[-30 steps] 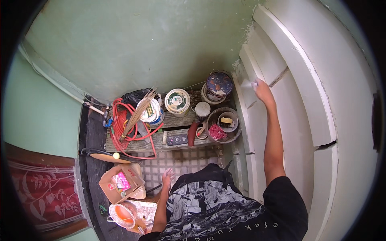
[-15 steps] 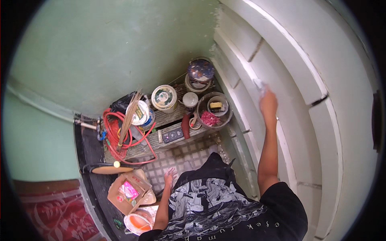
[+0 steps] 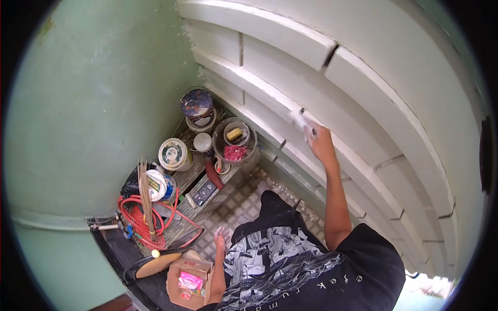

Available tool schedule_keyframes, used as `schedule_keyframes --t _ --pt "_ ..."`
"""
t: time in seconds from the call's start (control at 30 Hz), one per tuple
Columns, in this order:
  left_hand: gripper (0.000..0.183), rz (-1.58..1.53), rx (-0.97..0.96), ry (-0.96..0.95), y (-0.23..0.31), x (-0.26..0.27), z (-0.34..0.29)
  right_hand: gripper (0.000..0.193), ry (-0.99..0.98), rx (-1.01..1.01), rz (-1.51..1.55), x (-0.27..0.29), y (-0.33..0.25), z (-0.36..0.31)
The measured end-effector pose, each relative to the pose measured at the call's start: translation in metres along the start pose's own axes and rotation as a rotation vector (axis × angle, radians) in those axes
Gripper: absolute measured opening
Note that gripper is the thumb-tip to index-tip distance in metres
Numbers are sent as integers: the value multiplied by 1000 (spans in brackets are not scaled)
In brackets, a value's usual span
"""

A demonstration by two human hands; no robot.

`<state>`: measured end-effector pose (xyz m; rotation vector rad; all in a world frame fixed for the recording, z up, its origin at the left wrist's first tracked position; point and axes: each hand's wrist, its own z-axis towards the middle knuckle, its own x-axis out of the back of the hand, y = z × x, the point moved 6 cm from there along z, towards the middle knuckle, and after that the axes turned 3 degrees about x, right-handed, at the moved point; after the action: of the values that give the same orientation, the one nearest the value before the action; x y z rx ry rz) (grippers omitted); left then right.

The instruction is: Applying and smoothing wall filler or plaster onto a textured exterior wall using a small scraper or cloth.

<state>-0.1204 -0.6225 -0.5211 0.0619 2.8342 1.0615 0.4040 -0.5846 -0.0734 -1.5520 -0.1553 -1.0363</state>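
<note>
Small pale thing (image 3: 300,120) is held in the right hand (image 3: 322,143), out at the white ledge (image 3: 264,93) along the wall; kind can't be told, motion-blurred. Whether the ledge is touched: can't tell. Right fingers are closed around its near end, with the far end left sticking out toward the ledge. Looks light, easily carried one-handed; stiffness can't be judged through the blur. Best gripped at the near end, as now. Pale smears are seen on the fingers, so some slip is possible. Left hand (image 3: 221,236) is held low beside the shirt, fingers loosely apart, nothing seen in them.

Containers: on the wooden counter (image 3: 199,165), a grey bucket (image 3: 254,139) is loaded with a smaller bowl (image 3: 248,129), yellow sponge (image 3: 234,134) inside, and pink shreds (image 3: 235,152) beside the bowl. A blue-topped pail (image 3: 196,102) is stacked on a white one. White bucket (image 3: 175,154) and small can (image 3: 203,142) are lidded, contents hidden. In the cardboard box (image 3: 174,282), a pink packet (image 3: 191,281) is seen.
</note>
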Motion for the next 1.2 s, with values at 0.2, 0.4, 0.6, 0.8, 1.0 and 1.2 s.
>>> schedule_keyframes --t 0.2,0.4,0.6,0.8,1.0,1.2 --pt "42 58 -25 -111 6 -9 6 35 270 -97 -80 23 24 -57" --pt "41 124 43 -161 -8 -11 -3 37 554 -120 -273 44 43 -106" --pt "44 210 81 -166 -18 -6 -22 35 442 -171 138 56 63 -154" --pt "46 189 115 -134 -30 -7 -29 31 223 -243 288 62 81 -193" --pt "47 211 14 -176 -65 -27 -29 22 116 -275 259 29 142 -250" --pt "45 246 13 -210 -112 -80 -85 28 85 -302 54 -8 244 -345"
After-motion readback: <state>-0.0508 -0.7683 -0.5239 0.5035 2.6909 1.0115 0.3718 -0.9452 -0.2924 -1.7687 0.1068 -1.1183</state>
